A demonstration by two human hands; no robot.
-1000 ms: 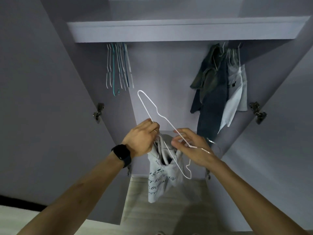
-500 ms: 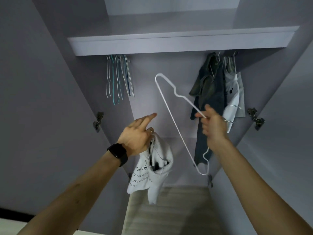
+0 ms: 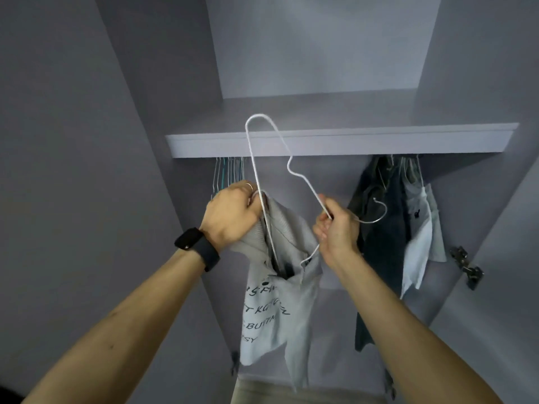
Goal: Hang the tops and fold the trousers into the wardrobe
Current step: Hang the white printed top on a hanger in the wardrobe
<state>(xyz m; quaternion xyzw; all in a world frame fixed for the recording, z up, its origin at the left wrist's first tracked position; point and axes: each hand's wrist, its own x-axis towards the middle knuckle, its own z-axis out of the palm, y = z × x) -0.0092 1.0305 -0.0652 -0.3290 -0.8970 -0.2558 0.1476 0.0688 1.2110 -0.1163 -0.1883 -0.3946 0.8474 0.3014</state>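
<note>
A light grey top with black lettering (image 3: 277,304) hangs in front of the open wardrobe. My left hand (image 3: 233,217) grips its bunched neck at the upper left. My right hand (image 3: 335,228) grips a white wire hanger (image 3: 253,170) near its hook, which sticks out to the right. One end of the hanger runs down inside the top's neck opening; the other end rises above the shelf edge.
A shelf (image 3: 341,141) crosses the wardrobe above my hands. Several empty hangers (image 3: 230,173) hang under it at the left. Dark and pale garments (image 3: 393,234) hang at the right. A door hinge (image 3: 466,266) juts from the right side.
My right hand brought the hanger back toward the top and one end went into the neck opening. My left hand rose with the top. The view tilted upward.
</note>
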